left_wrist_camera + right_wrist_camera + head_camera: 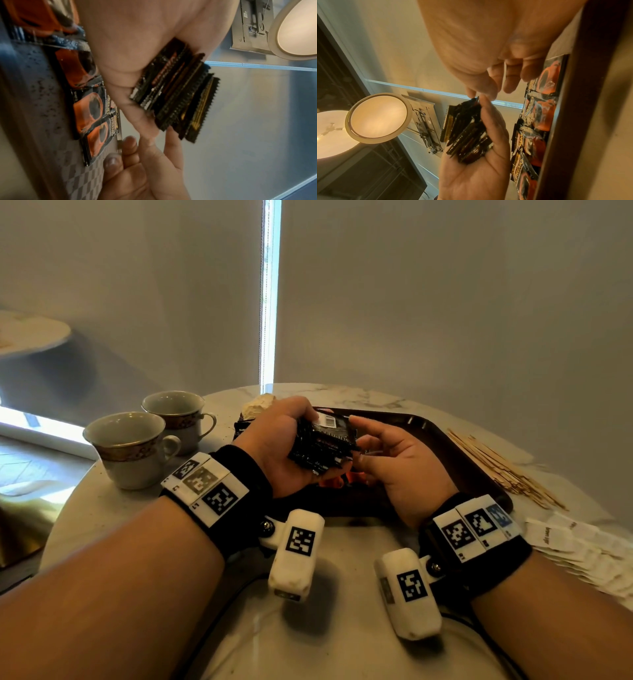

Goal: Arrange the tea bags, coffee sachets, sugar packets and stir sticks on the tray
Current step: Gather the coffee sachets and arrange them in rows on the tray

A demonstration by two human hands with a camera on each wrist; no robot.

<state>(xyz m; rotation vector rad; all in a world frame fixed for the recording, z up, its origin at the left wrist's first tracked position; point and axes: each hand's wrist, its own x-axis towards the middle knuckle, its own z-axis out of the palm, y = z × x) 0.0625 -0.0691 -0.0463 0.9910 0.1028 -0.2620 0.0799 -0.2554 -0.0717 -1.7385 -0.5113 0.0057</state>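
My left hand grips a fanned stack of black coffee sachets above the dark brown tray. The stack's serrated edges show in the left wrist view and the right wrist view. My right hand is just right of the stack, fingers loosely bent, fingertips touching its edge. Several orange-and-black sachets lie in a row on the tray under my hands. Wooden stir sticks lie right of the tray, with white sugar packets nearer me.
Two gold-banded cups stand at the left of the round marble table. A pale crumpled pile lies beyond the tray's far left corner. Closed blinds hang behind the table.
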